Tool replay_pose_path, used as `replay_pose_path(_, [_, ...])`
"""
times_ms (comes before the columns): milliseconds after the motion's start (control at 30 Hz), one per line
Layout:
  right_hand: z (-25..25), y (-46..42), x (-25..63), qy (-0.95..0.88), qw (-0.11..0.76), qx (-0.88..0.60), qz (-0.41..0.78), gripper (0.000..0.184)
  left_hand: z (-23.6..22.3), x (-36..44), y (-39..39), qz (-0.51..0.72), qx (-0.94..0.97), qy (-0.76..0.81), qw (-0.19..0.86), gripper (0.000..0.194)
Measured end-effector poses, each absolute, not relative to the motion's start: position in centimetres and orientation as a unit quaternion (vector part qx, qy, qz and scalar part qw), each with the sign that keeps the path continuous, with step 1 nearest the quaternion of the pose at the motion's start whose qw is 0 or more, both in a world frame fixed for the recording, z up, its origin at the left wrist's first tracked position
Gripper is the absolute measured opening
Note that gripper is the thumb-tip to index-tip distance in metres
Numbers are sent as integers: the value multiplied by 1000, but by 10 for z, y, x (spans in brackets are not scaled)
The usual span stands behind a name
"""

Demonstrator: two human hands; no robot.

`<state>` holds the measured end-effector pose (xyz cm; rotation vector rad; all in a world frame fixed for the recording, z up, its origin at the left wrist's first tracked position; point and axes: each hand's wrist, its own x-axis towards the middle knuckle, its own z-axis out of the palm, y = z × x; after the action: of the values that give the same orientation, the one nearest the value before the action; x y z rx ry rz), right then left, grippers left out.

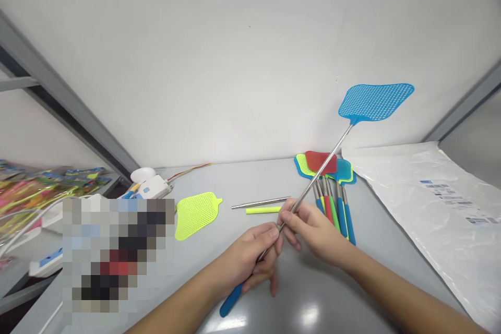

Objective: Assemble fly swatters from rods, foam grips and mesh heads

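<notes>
Both hands hold one blue fly swatter (376, 102), tilted up to the right, its metal rod extended. My left hand (254, 255) is closed round the lower rod, just above the blue grip. Higher up, my right hand (309, 224) pinches the rod between thumb and fingers. Beyond the hands lie a loose metal rod (260, 202) and a yellow-green handle sleeve (263, 210), its right end hidden by my right hand. Left of them rests a loose yellow-green swatter head (198, 215). Several swatters in blue, red and yellow-green (321, 162) lie bunched behind my right hand.
A white plastic mailing bag (426, 203) with printed labels covers the table's right side. At the left are a white plug adapter (154, 188) with wires, a power strip (49, 261) and colourful packaged goods (47, 193). A pixelated patch hides part of the left table. A pale wall stands behind.
</notes>
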<state>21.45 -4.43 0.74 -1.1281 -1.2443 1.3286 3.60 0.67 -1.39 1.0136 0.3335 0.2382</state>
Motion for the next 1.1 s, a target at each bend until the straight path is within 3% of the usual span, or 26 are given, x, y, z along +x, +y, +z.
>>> replay_pose_path(233, [13,-43,227,-547,507,-471,472,34,-5,34,8,95,494,148,852,34])
replay_pose_path(533, [34,-39,275,-395,686,-466,395,27,0,32,10,69,531,171,827,36])
replay_pose_path(667, [44,-42,288,-372,725,-447,369,25,4,32,9,56,546,184,816,37])
replay_pose_path(933, [23,-35,262,-339,745,-460,344,28,-1,29,12,61,557,194,806,37])
replay_pose_path(1100, [-1,-44,212,-420,638,-477,435,30,-6,29,12,96,531,173,824,35])
